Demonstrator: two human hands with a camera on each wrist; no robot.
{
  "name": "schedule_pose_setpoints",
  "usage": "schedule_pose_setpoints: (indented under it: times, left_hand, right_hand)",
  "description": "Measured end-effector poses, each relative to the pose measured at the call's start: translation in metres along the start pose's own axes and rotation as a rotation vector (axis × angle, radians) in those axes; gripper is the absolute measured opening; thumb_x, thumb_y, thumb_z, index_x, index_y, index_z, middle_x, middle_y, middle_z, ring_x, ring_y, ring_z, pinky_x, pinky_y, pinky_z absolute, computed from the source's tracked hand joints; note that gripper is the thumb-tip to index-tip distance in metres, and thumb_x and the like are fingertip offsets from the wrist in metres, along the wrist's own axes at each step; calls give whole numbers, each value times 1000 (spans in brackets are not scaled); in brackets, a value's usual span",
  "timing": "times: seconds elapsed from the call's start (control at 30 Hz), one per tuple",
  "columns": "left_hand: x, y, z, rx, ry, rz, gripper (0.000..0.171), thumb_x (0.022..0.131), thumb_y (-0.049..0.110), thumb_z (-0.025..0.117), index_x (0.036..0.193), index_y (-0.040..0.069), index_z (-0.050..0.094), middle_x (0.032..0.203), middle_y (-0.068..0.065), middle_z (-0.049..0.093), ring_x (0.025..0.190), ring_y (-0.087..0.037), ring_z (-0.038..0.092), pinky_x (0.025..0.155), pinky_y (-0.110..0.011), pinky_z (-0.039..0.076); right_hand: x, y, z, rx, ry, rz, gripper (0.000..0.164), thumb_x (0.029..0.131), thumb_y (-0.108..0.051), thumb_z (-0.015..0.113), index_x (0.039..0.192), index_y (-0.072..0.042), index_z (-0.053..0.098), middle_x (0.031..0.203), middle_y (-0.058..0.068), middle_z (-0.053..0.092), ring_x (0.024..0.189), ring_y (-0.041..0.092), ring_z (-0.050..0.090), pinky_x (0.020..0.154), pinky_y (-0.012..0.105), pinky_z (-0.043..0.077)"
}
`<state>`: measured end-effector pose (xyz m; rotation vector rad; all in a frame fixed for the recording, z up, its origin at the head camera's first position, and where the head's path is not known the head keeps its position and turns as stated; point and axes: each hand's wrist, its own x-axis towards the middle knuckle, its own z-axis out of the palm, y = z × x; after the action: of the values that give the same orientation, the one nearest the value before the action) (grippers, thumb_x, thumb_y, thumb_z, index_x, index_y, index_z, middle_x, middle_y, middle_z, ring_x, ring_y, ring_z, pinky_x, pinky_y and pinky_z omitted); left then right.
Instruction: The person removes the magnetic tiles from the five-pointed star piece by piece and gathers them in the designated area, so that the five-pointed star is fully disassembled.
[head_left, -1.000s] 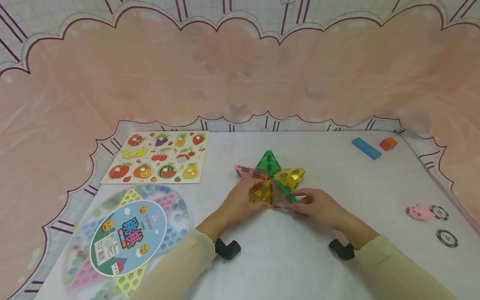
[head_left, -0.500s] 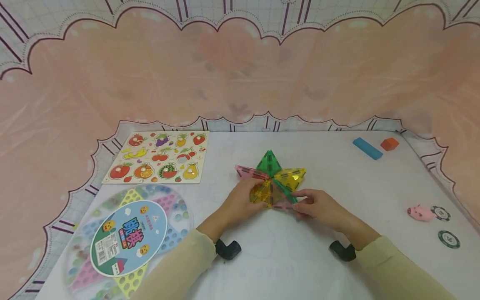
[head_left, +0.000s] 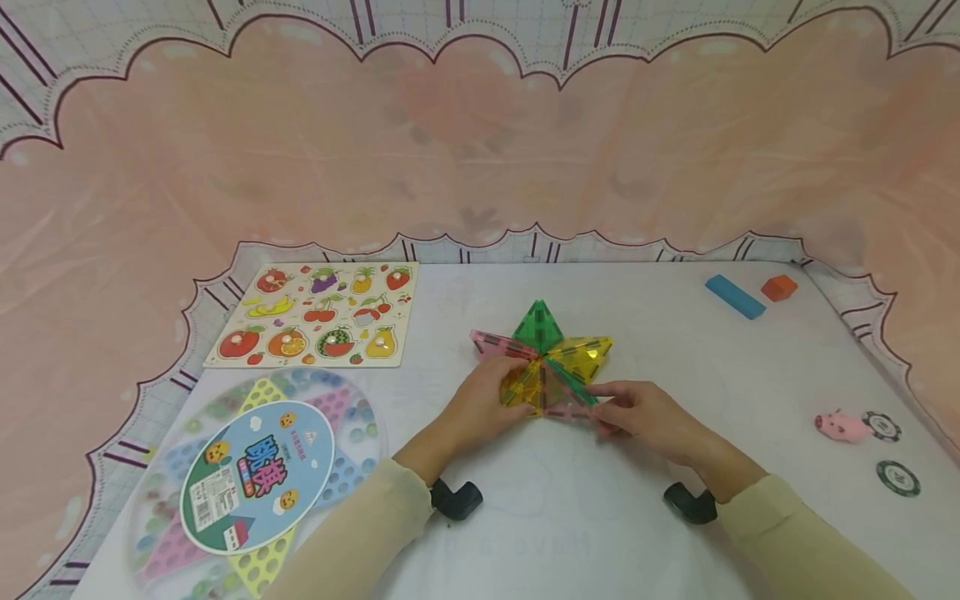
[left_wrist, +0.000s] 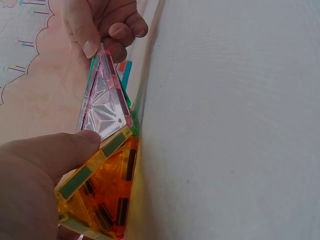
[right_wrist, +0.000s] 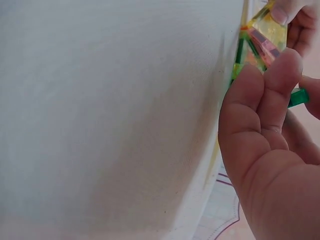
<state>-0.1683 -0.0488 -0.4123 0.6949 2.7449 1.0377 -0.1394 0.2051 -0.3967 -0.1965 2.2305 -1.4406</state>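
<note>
Magnetic-tile star (head_left: 542,357) looks light, stiff, liable to unsnap; we pinch its edges, left hand (head_left: 478,398) on the orange point (head_left: 525,388), right hand (head_left: 651,418) on the pink-green point (head_left: 566,398).

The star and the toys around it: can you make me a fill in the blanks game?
In the head view, the star held by the left hand and right hand has a top tip coloured ____.
The long block beside the small orange block is ____.
The pink toy by the chips is a ____.
The board beyond the round game shows ____.

green; blue; pig; fruit
</note>
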Motion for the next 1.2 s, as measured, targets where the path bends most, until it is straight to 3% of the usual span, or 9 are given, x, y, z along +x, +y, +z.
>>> schedule_pose_setpoints:
  times: [0.57,0.8,1.0,1.2]
  left_hand:
    - [0,1,1,10,-1,-3,58,79,31,67,129,14,43,128,0,44,118,-15,37,100,-34,28]
    - [0,1,1,8,-4,6,58,79,31,67,129,14,43,128,0,44,119,-15,37,100,-35,27]
    - [0,1,0,10,-10,-2,58,79,31,67,129,14,43,128,0,44,119,-16,37,100,-35,28]
    - [0,1,0,8,-9,-3,57,80,31,67,129,14,43,128,0,44,119,-15,37,100,-34,28]
  right_hand:
    - [-3,4,-3,-106,9,-12,47,85,-28,60,124,-2,50,72,9,60,69,21,55,64,29,46]
    - [-9,3,-6,-170,13,38,40,86,-22,58,122,-6,53,72,7,60,71,20,54,66,30,43]
    - [-15,5,-12,-206,11,68,42,86,-28,58,123,-9,54,74,5,61,74,18,54,69,31,41]
    - [-20,5,-18,-219,14,63,42,87,-28,57,124,-8,53,77,3,62,77,17,53,71,31,42]
